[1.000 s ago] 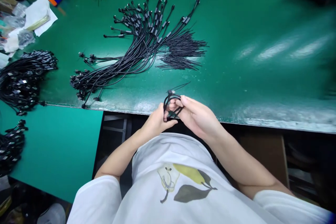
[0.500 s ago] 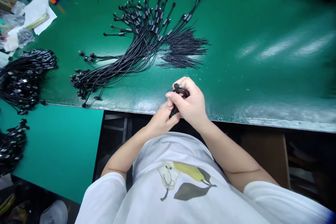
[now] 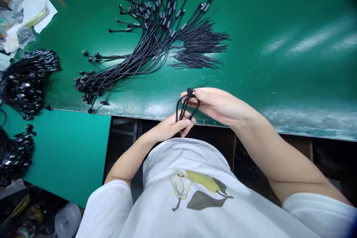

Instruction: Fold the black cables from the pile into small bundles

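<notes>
Two hands: left hand [image 3: 176, 123] closed on the lower loops; right hand [image 3: 219, 103] at the top, fingers around it by a black connector [image 3: 190, 91].
Coiled black cable [image 3: 183, 110]: between both hands — over the near edge of the green bench [image 3: 259, 85].
Cable pile [image 3: 146, 46]: eleven o'clock from the coil.
Thin black ties [image 3: 205, 41]: between twelve and one — touching the pile.
Bundled cables [image 3: 26, 83]: nine o'clock.

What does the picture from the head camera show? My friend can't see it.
A left hand grips a coiled black cable, with a right hand at its top, by a green table's edge. Beyond lie fanned-out black cables and thin black strips.
</notes>
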### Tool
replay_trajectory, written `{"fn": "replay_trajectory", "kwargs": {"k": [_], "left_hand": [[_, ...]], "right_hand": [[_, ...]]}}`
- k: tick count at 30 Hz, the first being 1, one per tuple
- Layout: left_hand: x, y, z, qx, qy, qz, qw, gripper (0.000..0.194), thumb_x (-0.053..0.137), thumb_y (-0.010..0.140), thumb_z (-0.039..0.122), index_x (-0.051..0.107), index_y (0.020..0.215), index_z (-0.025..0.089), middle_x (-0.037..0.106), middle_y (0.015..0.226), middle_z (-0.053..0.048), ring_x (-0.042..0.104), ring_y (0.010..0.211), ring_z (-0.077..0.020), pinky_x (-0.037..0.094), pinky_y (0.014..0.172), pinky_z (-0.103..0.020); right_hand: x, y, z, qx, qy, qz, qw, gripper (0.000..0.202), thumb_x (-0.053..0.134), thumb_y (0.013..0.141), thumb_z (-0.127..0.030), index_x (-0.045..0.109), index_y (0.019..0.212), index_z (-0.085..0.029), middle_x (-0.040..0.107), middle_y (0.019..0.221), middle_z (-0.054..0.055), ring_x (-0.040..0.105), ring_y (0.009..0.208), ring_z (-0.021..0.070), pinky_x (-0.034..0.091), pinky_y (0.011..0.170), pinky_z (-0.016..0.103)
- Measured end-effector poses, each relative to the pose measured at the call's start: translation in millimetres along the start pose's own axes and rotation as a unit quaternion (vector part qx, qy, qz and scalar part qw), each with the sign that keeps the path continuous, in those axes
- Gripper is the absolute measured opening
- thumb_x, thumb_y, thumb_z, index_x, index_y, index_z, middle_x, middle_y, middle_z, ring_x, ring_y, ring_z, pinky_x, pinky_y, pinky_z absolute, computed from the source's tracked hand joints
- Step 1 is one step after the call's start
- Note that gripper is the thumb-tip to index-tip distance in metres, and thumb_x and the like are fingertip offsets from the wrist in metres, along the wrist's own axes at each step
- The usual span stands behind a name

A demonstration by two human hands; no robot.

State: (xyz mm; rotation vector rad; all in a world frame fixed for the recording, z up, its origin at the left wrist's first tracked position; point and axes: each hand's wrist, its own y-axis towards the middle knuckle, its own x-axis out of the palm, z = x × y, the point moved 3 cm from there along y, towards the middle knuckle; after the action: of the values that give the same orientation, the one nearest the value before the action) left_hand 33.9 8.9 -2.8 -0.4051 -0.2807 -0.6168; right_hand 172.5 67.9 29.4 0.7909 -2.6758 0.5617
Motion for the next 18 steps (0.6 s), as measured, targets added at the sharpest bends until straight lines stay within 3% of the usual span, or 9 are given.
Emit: {"fn": "replay_trajectory", "kwargs": {"k": [2,4,7,10,13,15,18], "left_hand": [[-0.6,1,3,-0.012,0.031,-0.011,0.999,0.046,0.062,0.085,0.059,0.052,0.092,0.016,0.051,0.071,0.002,0.052,0.061,-0.0095,0.046,0.058,-0.025],[0.4,4,5,-0.016,0.049,-0.026,0.998,0.048,0.062,0.084,0.062,0.051,0.087,0.016,0.053,0.072,0.0,0.053,0.063,-0.0104,0.048,0.06,-0.026],[2.9,7,1,-0.003,0.061,-0.059,0.996,0.048,0.06,0.085,0.063,0.05,0.08,0.016,0.052,0.069,0.0,0.052,0.06,-0.01,0.046,0.057,-0.026],[5.7,8,-8,0.012,0.022,-0.087,0.996,0.052,0.062,0.082,0.066,0.05,0.079,0.016,0.047,0.063,0.003,0.046,0.053,-0.0083,0.039,0.051,-0.024],[9.6,8,-14,0.015,-0.074,-0.079,0.994,0.063,0.059,0.076,0.077,0.05,0.092,0.017,0.044,0.063,0.005,0.042,0.049,-0.0081,0.038,0.048,-0.024],[12.1,9,-13,0.012,-0.128,-0.052,0.99,0.066,0.054,0.078,0.079,0.05,0.1,0.017,0.046,0.065,0.004,0.043,0.049,-0.0092,0.04,0.048,-0.025],[14.7,8,-6,-0.013,-0.174,-0.024,0.984,0.059,0.057,0.082,0.072,0.054,0.101,0.016,0.051,0.068,0.001,0.049,0.056,-0.0111,0.044,0.054,-0.025]], "right_hand": [[3,-2,-1,0.002,0.049,0.021,0.999,0.057,0.079,0.068,-0.067,0.067,0.088,-0.016,0.067,0.09,0.01,0.065,0.084,0.0214,0.057,0.073,0.034],[10,-3,0,0.02,0.078,0.017,0.997,0.059,0.08,0.068,-0.064,0.067,0.098,-0.015,0.069,0.097,0.011,0.067,0.082,0.0211,0.058,0.065,0.032],[20,-2,3,0.041,0.099,0.002,0.994,0.054,0.079,0.071,-0.062,0.062,0.093,-0.015,0.069,0.086,0.009,0.064,0.065,0.0166,0.053,0.052,0.027],[24,3,2,-0.003,0.138,0.015,0.99,0.051,0.082,0.07,-0.057,0.05,0.083,-0.019,0.057,0.071,-0.003,0.051,0.052,0.0073,0.051,0.053,0.023],[26,8,-3,-0.064,0.131,0.033,0.989,0.052,0.079,0.073,-0.058,0.05,0.099,-0.025,0.046,0.071,-0.009,0.035,0.043,0.0027,0.041,0.044,0.019],[26,11,-7,-0.111,0.094,0.063,0.987,0.046,0.071,0.08,-0.06,0.05,0.106,-0.028,0.042,0.072,-0.008,0.033,0.041,0.0031,0.035,0.04,0.019],[25,13,-12,-0.162,0.032,0.11,0.98,0.033,0.061,0.089,-0.056,0.05,0.098,-0.026,0.04,0.072,-0.006,0.036,0.043,0.0045,0.036,0.04,0.019]]}}
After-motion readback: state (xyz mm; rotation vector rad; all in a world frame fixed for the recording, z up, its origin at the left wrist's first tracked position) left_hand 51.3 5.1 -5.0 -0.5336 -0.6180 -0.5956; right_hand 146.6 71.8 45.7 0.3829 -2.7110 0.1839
